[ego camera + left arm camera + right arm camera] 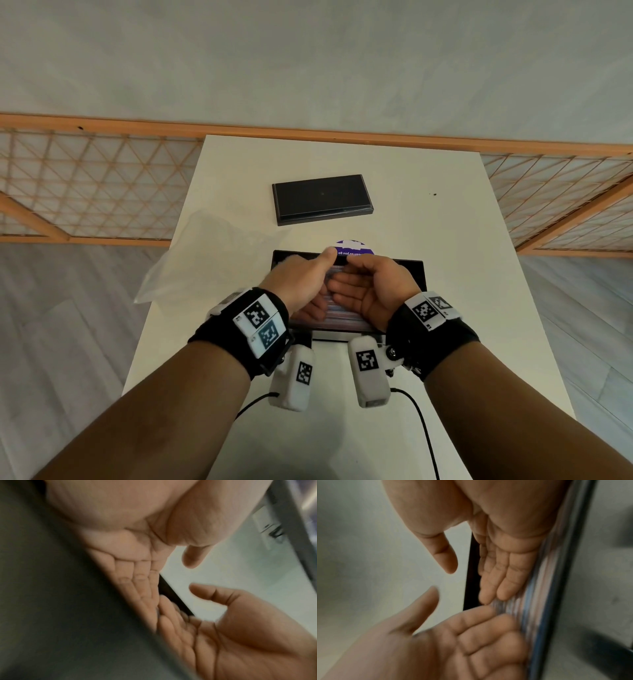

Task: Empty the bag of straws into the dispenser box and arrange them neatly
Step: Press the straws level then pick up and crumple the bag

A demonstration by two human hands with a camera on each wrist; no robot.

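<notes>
1. White table point(445, 240) against a pale wall, with a wood lattice rail behind.
2. Dispenser box point(416, 274) sits mid-table; its black lid point(322, 198) lies toward the far edge, the emptied bag point(205, 260) at the left edge.
3. Left hand point(301, 277) and right hand point(373, 291), fingers straight, press flat on the straws point(342, 317) inside.
4. Arranging step, I judge; next, even the ends.

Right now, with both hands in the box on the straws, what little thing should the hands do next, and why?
Probably sweep both flat hands gently along the straws to line them up. The bag lies beside the box, apparently empty, and the straws already fill the box. The left hand and right hand rest open on them, so only tidying seems left. The lid waits farther back.
</notes>
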